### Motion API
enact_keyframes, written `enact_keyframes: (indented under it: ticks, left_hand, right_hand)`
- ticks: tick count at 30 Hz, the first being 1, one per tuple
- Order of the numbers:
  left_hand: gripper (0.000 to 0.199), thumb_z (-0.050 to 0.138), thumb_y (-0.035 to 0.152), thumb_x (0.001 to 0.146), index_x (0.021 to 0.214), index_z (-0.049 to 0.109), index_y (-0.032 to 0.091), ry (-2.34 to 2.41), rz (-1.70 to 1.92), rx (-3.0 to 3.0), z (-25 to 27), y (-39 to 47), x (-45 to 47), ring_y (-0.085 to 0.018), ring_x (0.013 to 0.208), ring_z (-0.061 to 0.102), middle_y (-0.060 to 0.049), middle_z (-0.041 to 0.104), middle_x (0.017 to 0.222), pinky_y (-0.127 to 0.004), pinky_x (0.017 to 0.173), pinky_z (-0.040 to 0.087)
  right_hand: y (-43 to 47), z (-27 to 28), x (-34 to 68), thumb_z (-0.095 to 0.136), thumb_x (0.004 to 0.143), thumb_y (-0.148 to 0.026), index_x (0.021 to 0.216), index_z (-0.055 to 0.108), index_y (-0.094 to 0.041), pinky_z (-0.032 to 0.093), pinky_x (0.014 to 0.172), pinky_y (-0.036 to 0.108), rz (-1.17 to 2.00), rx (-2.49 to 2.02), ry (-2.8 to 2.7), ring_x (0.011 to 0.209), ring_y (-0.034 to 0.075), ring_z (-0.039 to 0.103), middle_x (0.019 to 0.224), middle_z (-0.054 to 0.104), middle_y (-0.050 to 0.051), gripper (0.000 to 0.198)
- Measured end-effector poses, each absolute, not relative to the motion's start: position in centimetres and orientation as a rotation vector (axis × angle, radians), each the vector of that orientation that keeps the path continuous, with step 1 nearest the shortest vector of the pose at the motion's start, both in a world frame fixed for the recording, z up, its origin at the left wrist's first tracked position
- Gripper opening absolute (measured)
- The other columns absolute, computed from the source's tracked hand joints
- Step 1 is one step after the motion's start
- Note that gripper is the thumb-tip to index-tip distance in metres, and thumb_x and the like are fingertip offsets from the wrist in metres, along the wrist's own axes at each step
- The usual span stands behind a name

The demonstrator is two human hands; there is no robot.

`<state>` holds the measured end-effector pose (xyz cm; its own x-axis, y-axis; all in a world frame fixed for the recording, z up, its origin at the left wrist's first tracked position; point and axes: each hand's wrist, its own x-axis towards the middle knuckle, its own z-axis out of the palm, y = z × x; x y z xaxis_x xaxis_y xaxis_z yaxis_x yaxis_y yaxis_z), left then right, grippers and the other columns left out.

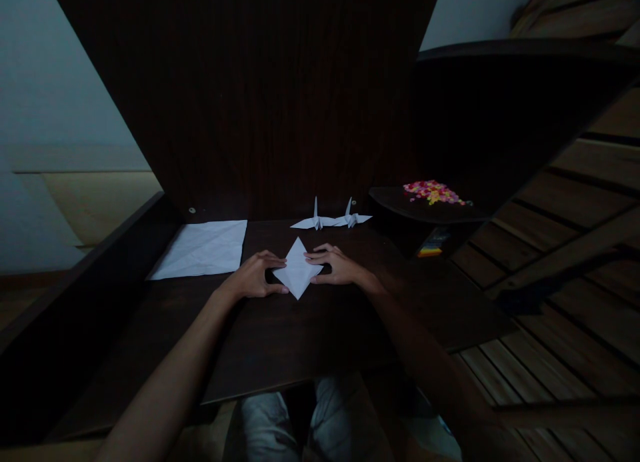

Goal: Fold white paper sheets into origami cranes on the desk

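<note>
A white sheet of paper folded into a diamond [299, 270] lies on the dark desk in front of me, one point toward me and one away. At its left edge, my left hand [256, 274] touches the paper with thumb and fingers spread apart. My right hand [336, 265] rests at the opposite edge, its fingers on the upper right side and its thumb lower down. Just beyond the diamond stand two folded paper cranes [317, 222], side by side with their wings spread.
Flat white paper [205, 247] with crease lines lies at the left on the desk [280, 355]. A corner shelf [390, 199] on the right bears a heap of small pink, red and yellow pieces [434, 191]. A dark raised side panel [85, 269] borders the left.
</note>
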<state>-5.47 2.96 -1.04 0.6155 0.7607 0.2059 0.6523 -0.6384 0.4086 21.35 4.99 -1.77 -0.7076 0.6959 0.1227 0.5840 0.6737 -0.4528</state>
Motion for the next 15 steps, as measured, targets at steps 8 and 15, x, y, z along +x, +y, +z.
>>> enact_keyframes:
  ticks: [8,15]
  left_hand:
    - [0.048,0.066,0.051,0.074,0.107,0.069,0.016,1.117,0.568,2.543,-0.95,2.78,-5.37,-0.026,0.109,0.058,-0.011,0.067,0.116,-0.043,0.096,0.045]
    - [0.045,0.062,0.049,0.078,0.106,0.070,0.015,1.133,0.542,2.563,-0.96,2.77,-5.37,-0.025,0.110,0.058,-0.010,0.066,0.117,-0.042,0.098,0.044]
  right_hand:
    - [4.89,-1.54,21.27,0.069,0.077,-0.039,0.125,0.057,-0.028,0.027,0.103,0.053,0.568,-1.035,-2.593,0.125,0.029,0.041,0.138,0.051,0.004,0.051]
    - [4.74,-1.27,21.14,0.063,0.083,-0.039,0.124,0.058,-0.028,0.028,0.103,0.051,0.600,-1.075,-2.564,0.125,0.027,0.042,0.134,0.055,0.004,0.043]
